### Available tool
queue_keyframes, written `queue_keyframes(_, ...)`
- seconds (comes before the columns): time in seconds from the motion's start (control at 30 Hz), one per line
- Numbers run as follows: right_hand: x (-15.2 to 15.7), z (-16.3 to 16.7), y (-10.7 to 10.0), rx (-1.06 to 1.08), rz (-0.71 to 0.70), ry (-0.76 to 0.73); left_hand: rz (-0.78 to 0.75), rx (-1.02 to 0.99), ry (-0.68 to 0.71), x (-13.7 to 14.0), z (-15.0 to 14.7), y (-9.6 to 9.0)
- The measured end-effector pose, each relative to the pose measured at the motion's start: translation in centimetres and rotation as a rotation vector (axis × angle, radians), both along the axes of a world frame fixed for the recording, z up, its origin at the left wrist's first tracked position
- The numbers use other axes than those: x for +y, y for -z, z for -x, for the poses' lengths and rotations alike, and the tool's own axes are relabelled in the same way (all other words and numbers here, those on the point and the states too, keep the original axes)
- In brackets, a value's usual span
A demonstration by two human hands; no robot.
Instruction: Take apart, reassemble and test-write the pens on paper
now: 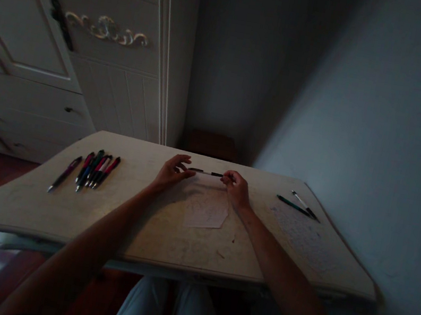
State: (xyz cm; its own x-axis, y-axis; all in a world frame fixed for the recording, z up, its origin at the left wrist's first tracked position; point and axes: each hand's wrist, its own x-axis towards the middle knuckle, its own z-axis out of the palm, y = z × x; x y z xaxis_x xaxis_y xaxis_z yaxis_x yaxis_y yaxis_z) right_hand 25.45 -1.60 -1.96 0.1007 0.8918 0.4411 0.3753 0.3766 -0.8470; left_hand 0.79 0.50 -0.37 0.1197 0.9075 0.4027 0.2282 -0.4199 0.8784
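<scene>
A black-and-white pen [208, 172] is held level above the far part of the table. My right hand [236, 186] is closed, its fingers pinching the pen's right, dark end. At the pen's left end is my left hand [172, 172], with thumb and fingers apart around the tip; whether a finger touches it I cannot make out. Below the pen lies a sheet of paper [207, 209] with faint writing. Another written sheet [304, 236] is to the right, with a dark green pen [293, 205] and a white-and-black pen [305, 204] beyond it.
On the table's [163, 244] left side lie several pens [95, 170] with dark and pink barrels, and one purple-black pen [65, 174] apart from them. A white cabinet [125, 89] stands behind at the left. The wall [381, 127] runs along the right edge.
</scene>
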Motion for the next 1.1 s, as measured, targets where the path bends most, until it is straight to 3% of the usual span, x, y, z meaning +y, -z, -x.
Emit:
queue_keyframes(0.23,-0.1,-0.1,-0.2,0.005,-0.017,-0.003,0.134,0.123,0.089,-0.4,0.1,-0.2)
queue_keyframes(0.6,-0.6,0.2,-0.1,-0.003,-0.014,-0.021,0.124,-0.027,0.111,0.1,0.3,0.6)
queue_keyframes(0.77,-0.9,0.2,-0.1,-0.021,-0.022,-0.015,0.131,0.085,0.102,0.1,0.6,1.2)
queue_keyframes(1.1,-1.5,0.3,-0.1,-0.062,0.027,-0.027,0.265,-0.021,0.086,-0.4,0.8,0.4)
